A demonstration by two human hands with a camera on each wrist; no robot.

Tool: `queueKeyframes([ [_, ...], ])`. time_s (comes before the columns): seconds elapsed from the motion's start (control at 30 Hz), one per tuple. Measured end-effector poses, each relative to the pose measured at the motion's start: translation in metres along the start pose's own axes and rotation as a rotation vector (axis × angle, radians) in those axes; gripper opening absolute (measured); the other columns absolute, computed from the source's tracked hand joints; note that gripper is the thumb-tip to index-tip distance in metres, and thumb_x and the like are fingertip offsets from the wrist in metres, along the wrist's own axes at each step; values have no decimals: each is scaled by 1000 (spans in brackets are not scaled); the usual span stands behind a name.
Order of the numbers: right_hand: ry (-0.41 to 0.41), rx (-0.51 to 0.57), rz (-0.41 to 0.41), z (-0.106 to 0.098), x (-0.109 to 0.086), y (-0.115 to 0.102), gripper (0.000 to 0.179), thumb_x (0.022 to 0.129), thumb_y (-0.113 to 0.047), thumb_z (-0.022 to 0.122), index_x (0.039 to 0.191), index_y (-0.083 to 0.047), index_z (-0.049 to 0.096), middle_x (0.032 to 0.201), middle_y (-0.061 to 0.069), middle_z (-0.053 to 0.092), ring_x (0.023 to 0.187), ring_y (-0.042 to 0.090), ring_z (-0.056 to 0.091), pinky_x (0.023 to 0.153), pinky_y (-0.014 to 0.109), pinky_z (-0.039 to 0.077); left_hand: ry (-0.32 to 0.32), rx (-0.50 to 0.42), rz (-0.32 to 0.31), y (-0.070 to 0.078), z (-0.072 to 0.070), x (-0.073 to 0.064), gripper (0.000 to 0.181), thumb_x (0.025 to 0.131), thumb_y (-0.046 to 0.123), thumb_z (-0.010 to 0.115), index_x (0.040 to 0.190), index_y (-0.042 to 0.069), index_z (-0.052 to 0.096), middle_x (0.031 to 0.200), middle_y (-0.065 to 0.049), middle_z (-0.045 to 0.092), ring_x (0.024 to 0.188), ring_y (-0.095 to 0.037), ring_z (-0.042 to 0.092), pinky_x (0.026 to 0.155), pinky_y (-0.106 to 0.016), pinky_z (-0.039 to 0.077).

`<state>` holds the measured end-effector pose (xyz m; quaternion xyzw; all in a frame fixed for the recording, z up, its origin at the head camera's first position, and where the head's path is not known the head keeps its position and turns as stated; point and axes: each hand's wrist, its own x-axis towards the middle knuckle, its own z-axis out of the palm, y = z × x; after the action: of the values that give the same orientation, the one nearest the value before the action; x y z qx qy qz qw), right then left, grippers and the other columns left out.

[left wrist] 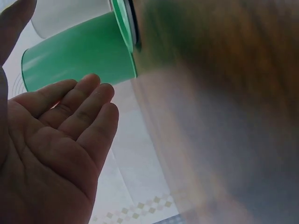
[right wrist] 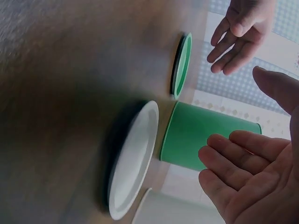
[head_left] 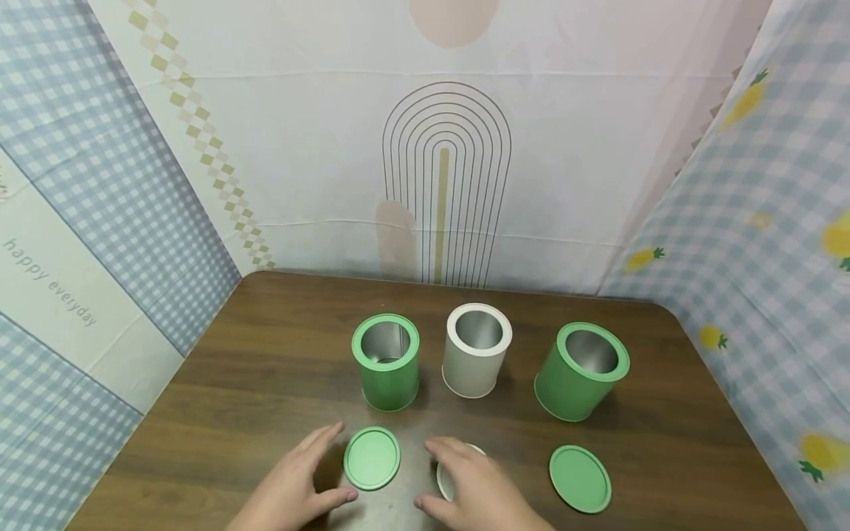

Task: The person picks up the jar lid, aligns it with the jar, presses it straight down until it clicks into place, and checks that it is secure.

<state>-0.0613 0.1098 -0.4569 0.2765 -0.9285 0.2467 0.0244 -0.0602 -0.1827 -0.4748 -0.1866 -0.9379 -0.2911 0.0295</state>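
Note:
My left hand (head_left: pixel 299 479) hovers just left of a green lid (head_left: pixel 372 458), its fingers extended and holding nothing; the left wrist view shows its bare palm (left wrist: pixel 56 144). Over a white lid (right wrist: pixel 135 161) is my right hand (head_left: pixel 474 479), thumb and fingers spread apart, palm empty; it hides most of that lid in the head view. Behind the lids stand a green can (head_left: pixel 390 380) at left, a white can (head_left: pixel 473 365) in the middle and a wider green can (head_left: pixel 574 387) at right, all upright and uncovered. A larger green lid (head_left: pixel 580 479) lies before the right can.
Everything stands on a brown wooden table (head_left: pixel 252 354). A pale printed cloth (head_left: pixel 319 147) hangs behind its back edge, with blue checked cloth (head_left: pixel 60 88) at the left and pineapple-patterned checked cloth (head_left: pixel 750 243) at the right.

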Motion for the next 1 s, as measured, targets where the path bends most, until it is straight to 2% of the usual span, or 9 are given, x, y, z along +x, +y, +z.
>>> queueKeyframes([
  [0.1, -8, -2, 1, 5, 3, 1, 59, 82, -40, 80, 127, -5, 66, 126, 6, 67, 114, 24, 64, 94, 41, 54, -22, -4, 12, 0, 3, 1, 88, 76, 48, 85, 141, -2, 53, 137, -13, 59, 121, -31, 60, 95, -53, 52],
  [0.27, -25, 1, 16, 11, 7, 6, 57, 82, -38, 80, 127, -5, 67, 123, 6, 68, 112, 25, 65, 94, 42, 54, -85, -28, -37, 1, 8, 0, 86, 76, 42, 86, 140, -4, 52, 136, -16, 58, 123, -33, 58, 99, -55, 49],
  [0.4, -47, -5, 5, 15, 11, 7, 55, 83, -37, 79, 126, -6, 67, 121, 6, 69, 113, 22, 65, 94, 40, 53, -95, -31, -63, 1, 11, 0, 84, 74, 35, 89, 139, -4, 53, 135, -17, 59, 122, -36, 58, 99, -56, 48],
  [0.53, -86, 20, 1, 19, 16, 6, 53, 83, -36, 79, 125, -5, 67, 121, 5, 69, 114, 18, 64, 95, 36, 53, -91, 2, -53, 0, 14, -1, 81, 72, 29, 90, 137, -5, 54, 132, -18, 60, 120, -38, 59, 99, -56, 48],
  [0.7, -128, 80, 1, 23, 20, 5, 51, 82, -33, 79, 123, -4, 68, 118, 3, 70, 112, 16, 65, 94, 34, 53, -132, 1, -51, -1, 18, 0, 79, 73, 27, 90, 135, -7, 55, 130, -22, 61, 119, -41, 58, 98, -58, 47],
  [0.83, -136, 89, -15, 25, 25, 3, 46, 81, -31, 80, 118, -6, 71, 113, 0, 71, 108, 14, 66, 92, 33, 54, -169, -21, -77, -1, 18, 2, 79, 74, 25, 89, 137, -7, 54, 131, -22, 60, 121, -42, 57, 98, -59, 47],
  [1.0, -145, 60, -5, 27, 33, -2, 42, 81, -32, 80, 117, -11, 72, 112, -4, 72, 107, 15, 65, 91, 33, 54, -181, -18, -113, -2, 16, 6, 77, 74, 23, 89, 137, -5, 54, 129, -18, 62, 120, -41, 57, 97, -58, 48],
])
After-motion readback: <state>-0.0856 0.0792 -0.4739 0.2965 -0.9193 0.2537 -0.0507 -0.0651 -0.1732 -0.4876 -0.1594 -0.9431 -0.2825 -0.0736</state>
